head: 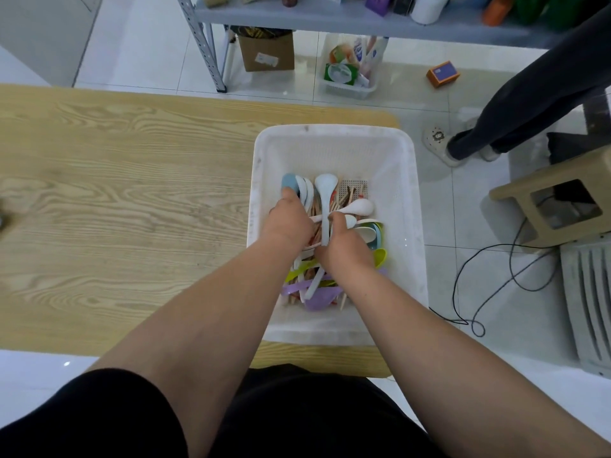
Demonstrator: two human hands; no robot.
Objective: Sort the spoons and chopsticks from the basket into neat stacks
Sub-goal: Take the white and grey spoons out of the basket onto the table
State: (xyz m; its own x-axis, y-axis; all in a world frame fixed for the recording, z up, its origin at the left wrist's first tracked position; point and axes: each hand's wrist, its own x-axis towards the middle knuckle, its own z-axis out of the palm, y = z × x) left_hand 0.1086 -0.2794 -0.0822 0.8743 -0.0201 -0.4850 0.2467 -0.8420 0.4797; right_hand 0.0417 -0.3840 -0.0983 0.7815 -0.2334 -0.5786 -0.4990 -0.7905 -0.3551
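Basket (334,128) holds both my hands. Right hand (345,246) fingers pinch a white spoon (325,190); left hand (291,223) fingers curl, grip unclear.

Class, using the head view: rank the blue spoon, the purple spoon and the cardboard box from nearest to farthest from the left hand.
1. Blue spoon: in the basket, right at the left hand.
2. Purple spoon: at the basket's near end, between the forearms.
3. Cardboard box: far off, under the shelf, beyond the table.

Cardboard box (266,51) under shelf (330,19)
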